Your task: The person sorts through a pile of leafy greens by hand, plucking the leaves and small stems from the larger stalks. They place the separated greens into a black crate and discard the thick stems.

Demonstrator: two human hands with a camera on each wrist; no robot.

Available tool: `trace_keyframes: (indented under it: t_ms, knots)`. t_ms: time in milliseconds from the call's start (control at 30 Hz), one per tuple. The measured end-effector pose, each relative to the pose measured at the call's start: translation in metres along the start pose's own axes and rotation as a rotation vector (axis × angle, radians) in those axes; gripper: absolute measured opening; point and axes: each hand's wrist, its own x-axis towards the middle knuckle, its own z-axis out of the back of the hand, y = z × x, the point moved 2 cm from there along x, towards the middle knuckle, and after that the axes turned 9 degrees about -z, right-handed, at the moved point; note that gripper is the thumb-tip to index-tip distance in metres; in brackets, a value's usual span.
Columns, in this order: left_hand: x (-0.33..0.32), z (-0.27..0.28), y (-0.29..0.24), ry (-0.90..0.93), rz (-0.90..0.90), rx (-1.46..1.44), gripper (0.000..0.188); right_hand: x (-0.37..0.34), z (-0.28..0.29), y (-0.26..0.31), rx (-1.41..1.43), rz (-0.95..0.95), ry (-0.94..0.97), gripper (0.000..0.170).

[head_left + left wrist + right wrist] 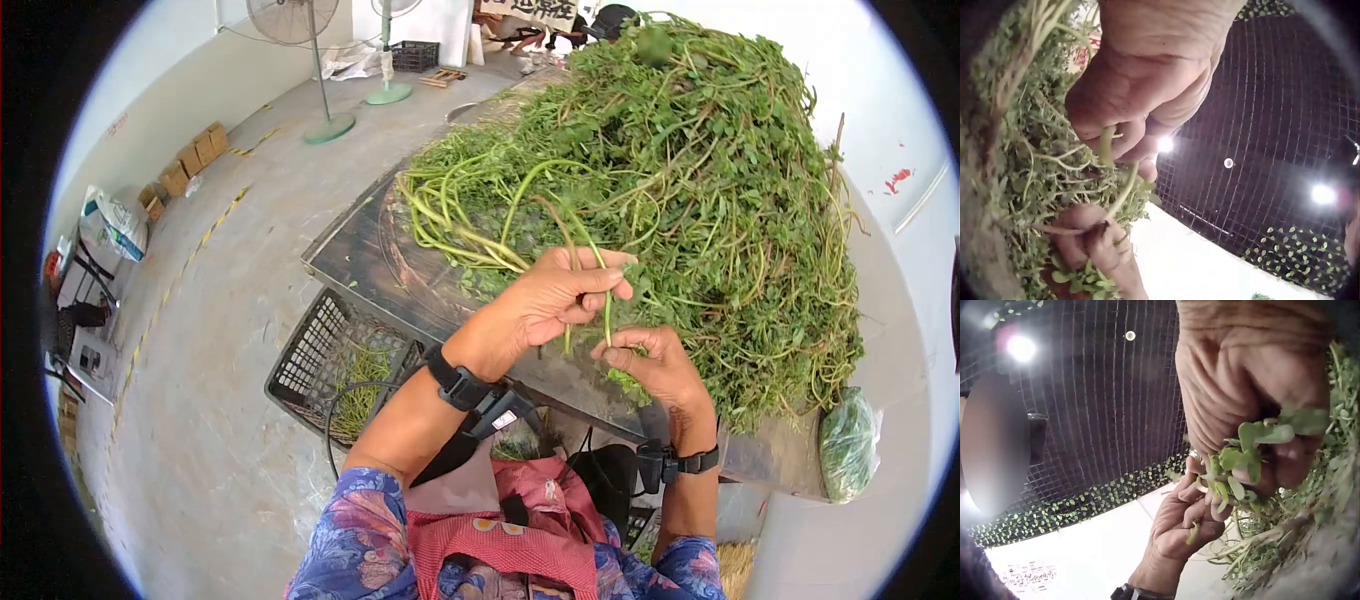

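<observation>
My left hand (562,292) pinches a slender green stem (607,318) between thumb and fingers. Just below it and to the right, my right hand (658,366) grips the lower part of the same stem. Small rounded leaves (1238,464) stick out from the right hand's fingers in the right wrist view. A short piece of stem (1106,147) also pokes out of the left hand's curled fingers. Both hands are over the near edge of a dark table (440,295), before a large heap of leafy greens (700,190). Several long, bare stems (470,235) lie left of the heap.
A black plastic crate (300,350) with green stems inside stands on the floor below the table's left side. A plastic bag of greens (848,445) sits at the table's right corner. Standing fans (328,128) and cardboard boxes (190,160) are farther off.
</observation>
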Motion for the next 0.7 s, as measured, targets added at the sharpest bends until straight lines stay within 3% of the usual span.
trace_keyframes:
  t_ms: [100,167,200,267,300,400,467,567,600,633,700]
  knots:
    - [-0.004,0.005,-0.012,-0.069,-0.054,0.157,0.038,0.009,-0.002,0.006,0.085,0.017,-0.1,0.012]
    - [-0.005,0.011,-0.012,-0.097,-0.075,0.291,0.037,0.01,0.0,0.011,0.319,0.006,-0.37,0.017]
    - [-0.006,0.014,-0.012,-0.102,-0.077,0.287,0.037,0.011,0.0,0.014,0.316,0.004,-0.364,0.017]
    - [-0.007,0.019,-0.011,-0.072,-0.051,0.38,0.035,0.009,0.008,0.016,0.474,-0.058,-0.541,0.023]
    - [-0.007,0.019,-0.01,-0.049,-0.042,0.408,0.037,0.013,0.007,0.015,0.407,0.088,-0.542,0.028]
    - [-0.004,0.008,0.005,-0.082,-0.128,0.396,0.041,0.024,-0.011,0.015,0.366,0.046,-0.393,0.027]
    - [-0.004,0.009,0.004,-0.105,-0.108,0.393,0.042,0.029,-0.013,0.009,0.305,0.059,-0.399,0.024]
    - [-0.004,0.023,0.006,-0.109,0.005,0.319,0.047,0.031,-0.01,0.005,0.199,0.16,-0.463,0.019]
    - [-0.006,0.023,0.004,-0.108,0.005,0.32,0.047,0.032,-0.007,0.001,0.19,0.165,-0.575,0.017]
    - [-0.007,0.02,0.003,-0.027,0.035,0.292,0.046,0.031,-0.004,-0.002,0.181,0.169,-0.69,0.015]
    - [-0.008,0.018,0.001,0.058,0.069,0.265,0.046,0.031,-0.002,-0.003,0.211,0.164,-0.716,0.015]
